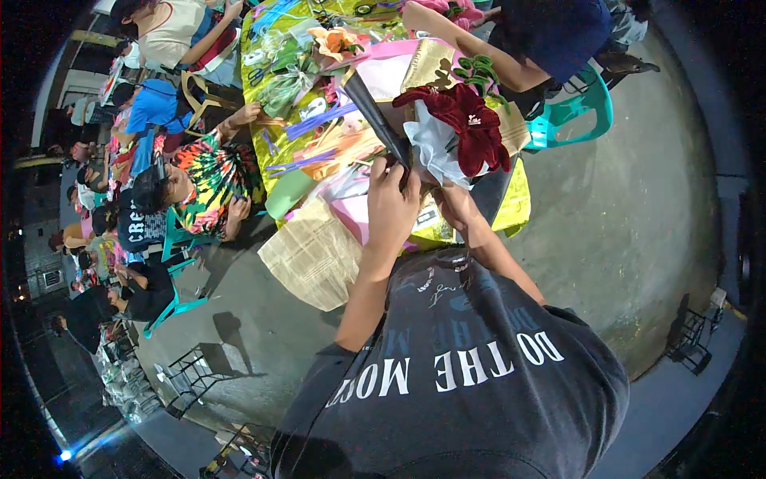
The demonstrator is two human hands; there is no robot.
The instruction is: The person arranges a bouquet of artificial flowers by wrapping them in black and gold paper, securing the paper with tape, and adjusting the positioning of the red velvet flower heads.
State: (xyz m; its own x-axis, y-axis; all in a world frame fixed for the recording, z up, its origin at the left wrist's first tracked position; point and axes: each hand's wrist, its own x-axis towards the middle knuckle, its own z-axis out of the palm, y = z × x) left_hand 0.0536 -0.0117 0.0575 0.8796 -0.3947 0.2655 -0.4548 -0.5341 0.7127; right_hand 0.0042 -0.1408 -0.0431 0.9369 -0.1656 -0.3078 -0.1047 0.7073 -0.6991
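The shirt [455, 407] is charcoal — white-lettered; forearms [369, 287] bare.

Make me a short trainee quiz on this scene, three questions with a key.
1. Multiple choice. What colour is the large flower above the right hand?
A) White
B) Dark red
C) Orange

2. True or false: the fingers of the left hand are on the long black piece.

3. Fill in the blank: in the picture, the tan printed sheet shows to the ____ of the left forearm.

Key: 1. B; 2. True; 3. left
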